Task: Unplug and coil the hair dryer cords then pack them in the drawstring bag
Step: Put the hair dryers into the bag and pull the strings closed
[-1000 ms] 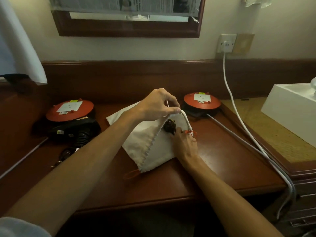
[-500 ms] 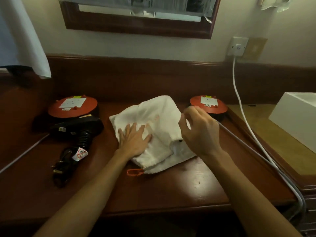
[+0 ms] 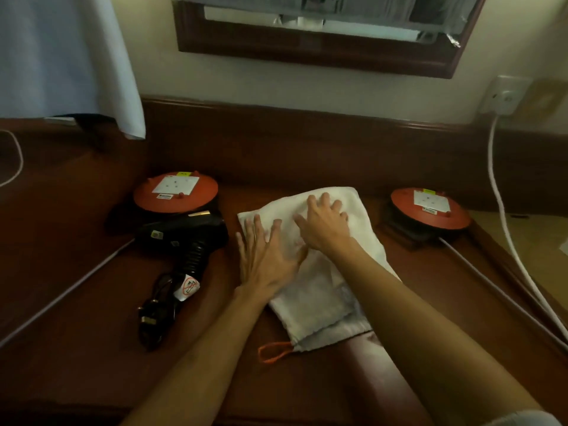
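hands: 2, left hand [image 3: 265, 260] and right hand [image 3: 322, 224], both flat on the bag
drawstring bag: 1 [image 3: 319, 298], white, one orange loop [image 3: 274, 352]
hair dryer: 1 visible [image 3: 184, 236], black, cord [image 3: 156, 309] bundled beside it
red reels: 2, left reel [image 3: 175, 192], right reel [image 3: 430, 207]
wall socket: 1 [image 3: 505, 95], one white cable [image 3: 504, 216] plugged in

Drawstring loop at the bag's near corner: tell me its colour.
Orange; the drawstring loop shows plainly in the head view.
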The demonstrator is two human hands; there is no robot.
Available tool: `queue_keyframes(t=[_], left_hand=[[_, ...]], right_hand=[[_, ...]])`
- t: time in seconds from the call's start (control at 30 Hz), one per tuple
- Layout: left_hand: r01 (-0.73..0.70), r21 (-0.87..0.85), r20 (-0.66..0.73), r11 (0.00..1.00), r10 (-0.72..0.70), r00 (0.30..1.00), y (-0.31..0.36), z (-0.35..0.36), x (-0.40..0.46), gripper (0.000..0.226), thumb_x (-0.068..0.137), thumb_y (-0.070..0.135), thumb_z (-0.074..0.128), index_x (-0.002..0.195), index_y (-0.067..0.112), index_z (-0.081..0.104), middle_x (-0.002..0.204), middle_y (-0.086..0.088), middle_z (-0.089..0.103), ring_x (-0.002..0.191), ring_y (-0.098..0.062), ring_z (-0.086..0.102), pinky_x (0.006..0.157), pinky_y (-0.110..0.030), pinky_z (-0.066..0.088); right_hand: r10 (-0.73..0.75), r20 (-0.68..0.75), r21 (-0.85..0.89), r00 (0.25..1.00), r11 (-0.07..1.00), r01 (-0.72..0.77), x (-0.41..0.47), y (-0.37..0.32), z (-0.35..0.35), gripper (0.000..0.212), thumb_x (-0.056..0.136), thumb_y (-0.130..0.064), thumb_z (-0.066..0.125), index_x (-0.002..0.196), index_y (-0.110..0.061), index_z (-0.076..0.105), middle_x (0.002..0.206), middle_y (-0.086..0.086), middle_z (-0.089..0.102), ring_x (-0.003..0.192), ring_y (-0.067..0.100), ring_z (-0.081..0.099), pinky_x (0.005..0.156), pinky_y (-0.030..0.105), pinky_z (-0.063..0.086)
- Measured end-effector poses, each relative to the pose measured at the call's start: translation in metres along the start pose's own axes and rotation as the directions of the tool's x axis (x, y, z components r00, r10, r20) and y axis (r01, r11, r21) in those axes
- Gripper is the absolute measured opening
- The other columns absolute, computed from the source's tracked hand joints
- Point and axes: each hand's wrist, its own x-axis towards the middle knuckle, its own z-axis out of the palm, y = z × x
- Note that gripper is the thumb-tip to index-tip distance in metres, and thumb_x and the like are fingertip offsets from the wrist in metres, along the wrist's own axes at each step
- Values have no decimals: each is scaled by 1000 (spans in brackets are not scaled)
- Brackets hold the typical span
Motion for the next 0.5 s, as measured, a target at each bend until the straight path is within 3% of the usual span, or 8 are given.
queue_keyframes(t=[0.07, 0.17, 0.3, 0.5], left_hand=[[48, 36, 80, 998, -51, 996, -15, -4, 10, 85, 93, 77, 20, 161, 27, 6, 169, -7, -2, 155, -26, -12, 122, -52, -13], [33, 159, 254, 987, -73, 965, -21, 0, 15, 85, 91, 80, 12, 160, 31, 0, 169, -4, -9, 153, -30, -18, 118, -56, -17], [24, 193, 263, 981, -75, 962, -13, 3, 14, 93, 85, 87, 9, 160, 34, -4, 168, -5, -17, 151, -33, -25, 115, -57, -23], [21, 231, 239, 973, -78, 968, -15, 8, 16, 94, 82, 89, 7, 159, 36, -7, 167, -8, -16, 150, -35, -25, 116, -58, -21]], right_hand=[[29, -22, 9, 999, 1000, -28, 4, -2, 8, 74, 97, -63, 35, 153, -17, 21, 164, 19, 12, 147, 51, 13, 114, 66, 21], [97, -72, 34, 993, 995, -95, 8, -3, 14, 93, 86, -81, 35, 153, -18, 19, 164, 18, 9, 147, 54, 9, 111, 73, 12], [182, -98, 58, 978, 983, -177, 25, -15, 20, 112, 76, -90, 36, 156, -17, 8, 165, 21, 3, 147, 55, -2, 109, 77, 4], [157, -143, 42, 977, 987, -152, 41, -26, 37, 108, 78, -86, 37, 156, -17, 11, 164, 25, -1, 147, 54, -7, 110, 77, 0]])
